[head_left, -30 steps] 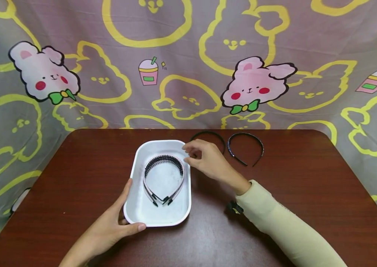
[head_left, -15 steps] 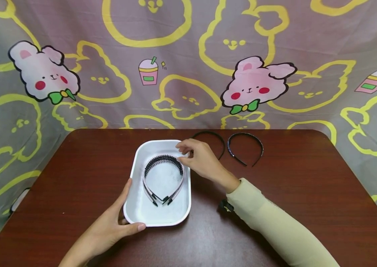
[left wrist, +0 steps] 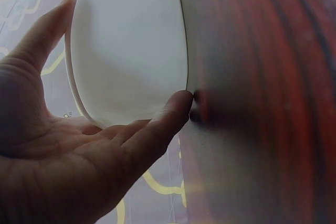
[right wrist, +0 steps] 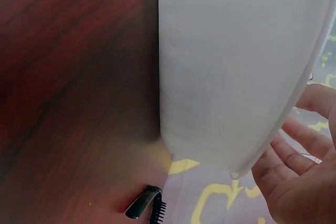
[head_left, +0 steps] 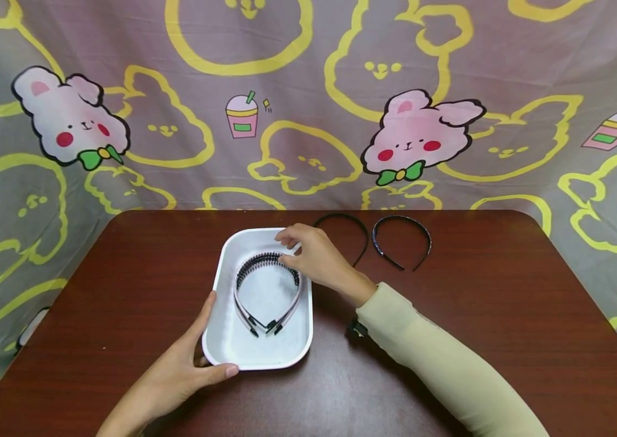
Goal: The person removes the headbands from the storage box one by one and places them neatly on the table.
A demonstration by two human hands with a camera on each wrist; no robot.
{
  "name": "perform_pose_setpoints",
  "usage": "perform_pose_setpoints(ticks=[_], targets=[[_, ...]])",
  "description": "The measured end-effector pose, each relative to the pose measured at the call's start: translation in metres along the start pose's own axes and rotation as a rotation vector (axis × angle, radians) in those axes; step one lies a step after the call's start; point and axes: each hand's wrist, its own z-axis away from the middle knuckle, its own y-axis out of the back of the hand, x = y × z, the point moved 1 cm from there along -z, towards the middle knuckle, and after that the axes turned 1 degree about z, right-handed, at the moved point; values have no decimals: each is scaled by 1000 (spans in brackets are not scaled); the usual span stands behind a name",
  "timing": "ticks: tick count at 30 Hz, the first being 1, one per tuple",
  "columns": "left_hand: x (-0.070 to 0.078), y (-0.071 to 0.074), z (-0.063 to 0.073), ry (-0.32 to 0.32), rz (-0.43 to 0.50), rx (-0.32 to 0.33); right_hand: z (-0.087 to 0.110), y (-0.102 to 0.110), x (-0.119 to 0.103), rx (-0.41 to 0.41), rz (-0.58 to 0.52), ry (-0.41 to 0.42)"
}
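Observation:
A white rectangular tray (head_left: 286,347) with rounded corners sits on the brown table. Several headbands (head_left: 238,297), black-toothed and pale pinkish ones among them, lie stacked in it with their dark tips toward me. My left hand (head_left: 174,370) grips the tray's near left corner, thumb on the near side and fingers along the left side; the left wrist view shows fingers (left wrist: 173,108) against its outer wall. Over the tray's far right rim reaches my right hand (head_left: 316,258), fingers loosely bent above the headbands' far arc. Nothing shows in its grasp; whether it touches them is unclear.
Behind my right hand lies a black headband (head_left: 365,240) on the table (head_left: 478,328). To its right is a dark headband with bluish glitter (head_left: 429,233). A patterned curtain (head_left: 308,73) hangs along the table's back and sides.
My right hand has moved left, from beside the tray's right rim to over its inside. The left hand, the tray and the headbands have stayed in place.

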Motion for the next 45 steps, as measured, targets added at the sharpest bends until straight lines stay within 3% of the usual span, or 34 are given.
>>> perform_pose_setpoints(ticks=[8,21,34,45], targets=[[0,0,-1,3,6,-8,-10,-5,3,-72,92,54],[-1,-1,0,-4,5,2,-19,-13,10,-121,169,57],[-1,0,0,-19,-48,16,-22,-16,9,-179,332,-14],[-1,0,0,-2,-8,-3,-21,-18,12,-168,350,4]])
